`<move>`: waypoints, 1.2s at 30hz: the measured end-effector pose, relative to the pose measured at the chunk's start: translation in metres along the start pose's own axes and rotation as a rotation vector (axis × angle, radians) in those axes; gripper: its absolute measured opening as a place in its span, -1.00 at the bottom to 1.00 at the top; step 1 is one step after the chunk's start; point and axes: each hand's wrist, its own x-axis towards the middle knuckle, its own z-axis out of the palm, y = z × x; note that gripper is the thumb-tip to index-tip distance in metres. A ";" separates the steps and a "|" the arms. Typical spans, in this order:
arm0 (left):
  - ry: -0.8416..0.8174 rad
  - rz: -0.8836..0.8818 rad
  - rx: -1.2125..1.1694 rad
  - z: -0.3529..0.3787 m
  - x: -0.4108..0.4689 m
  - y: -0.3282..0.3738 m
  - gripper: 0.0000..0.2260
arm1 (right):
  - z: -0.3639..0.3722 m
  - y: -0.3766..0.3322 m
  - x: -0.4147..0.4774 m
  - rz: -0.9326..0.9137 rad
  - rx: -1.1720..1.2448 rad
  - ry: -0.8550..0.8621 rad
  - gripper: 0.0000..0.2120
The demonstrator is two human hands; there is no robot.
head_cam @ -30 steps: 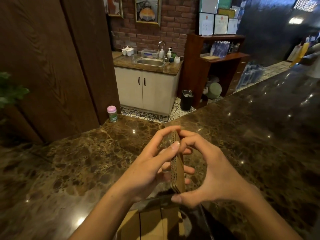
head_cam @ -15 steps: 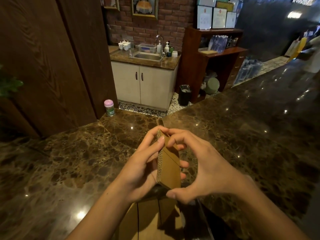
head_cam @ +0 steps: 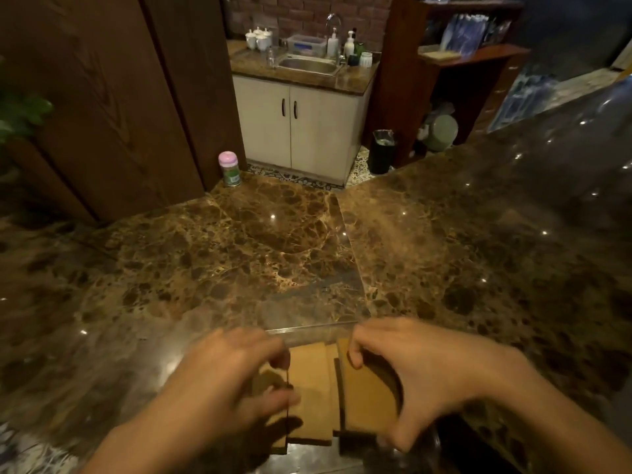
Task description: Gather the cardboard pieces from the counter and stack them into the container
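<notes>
Dark brown marble counter fills most of the view. At its near edge, the right hand is curled round the rightmost of the cardboard pieces, with fingertips on the far edge and the thumb on the near edge. Just left of that grip the other pieces lie flat and overlapping inside a clear container, whose far rim shows just beyond the fingers. The left hand lies over the leftmost pieces with its thumb across them. It is blurred, and I cannot tell whether it grips or only touches them. Well beyond the grip and to its left, a jar with a pink lid stands at the counter's far edge, beside a wood panel. Farther off are a white sink cabinet and a black bin.
</notes>
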 end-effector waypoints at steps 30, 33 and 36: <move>-0.297 -0.069 0.253 0.067 0.001 -0.020 -0.41 | 0.087 -0.004 0.043 0.239 -0.035 0.244 -0.17; -0.276 -0.058 0.252 0.061 0.004 -0.022 -0.44 | 0.077 -0.005 0.047 0.228 -0.070 0.256 -0.17; -0.325 -0.149 0.308 0.057 0.007 -0.020 -0.43 | 0.076 -0.004 0.050 0.234 -0.090 0.264 -0.18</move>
